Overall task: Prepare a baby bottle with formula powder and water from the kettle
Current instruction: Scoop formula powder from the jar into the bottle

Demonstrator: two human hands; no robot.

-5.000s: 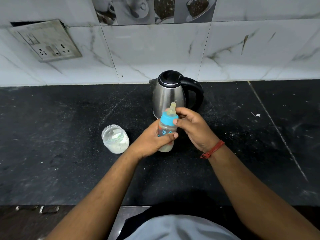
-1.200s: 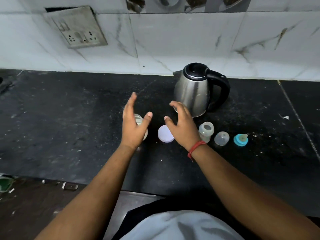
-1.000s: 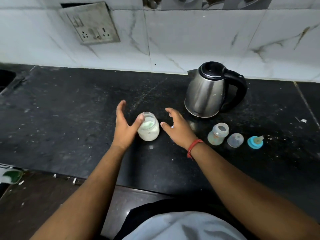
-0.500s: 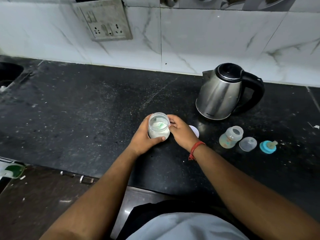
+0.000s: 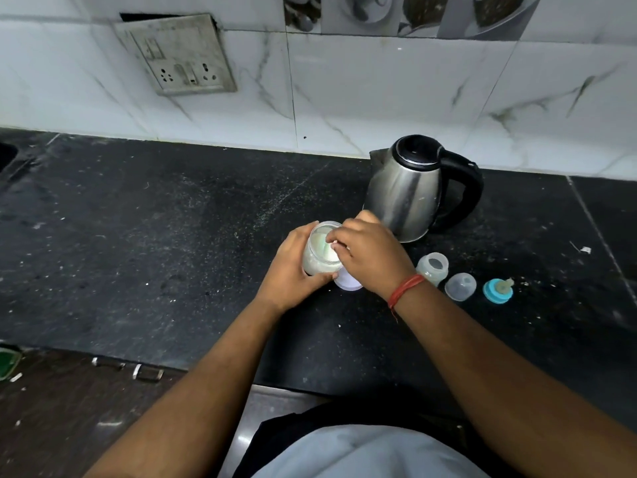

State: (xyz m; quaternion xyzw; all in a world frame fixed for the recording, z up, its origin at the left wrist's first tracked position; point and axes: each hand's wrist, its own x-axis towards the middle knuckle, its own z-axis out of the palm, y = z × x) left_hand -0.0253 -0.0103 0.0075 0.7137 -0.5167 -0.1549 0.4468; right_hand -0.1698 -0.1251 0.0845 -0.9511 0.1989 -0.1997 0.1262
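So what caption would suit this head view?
Left hand holds the powder jar while right hand reaches inside, beside the kettle.

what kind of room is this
Most likely a home kitchen: a dark stone counter against a tiled wall, an electric kettle on it, and a wall socket above.

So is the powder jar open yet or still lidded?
Open. The powder jar shows a bare mouth, the right hand reaching in; its lid lies on the counter beside it.
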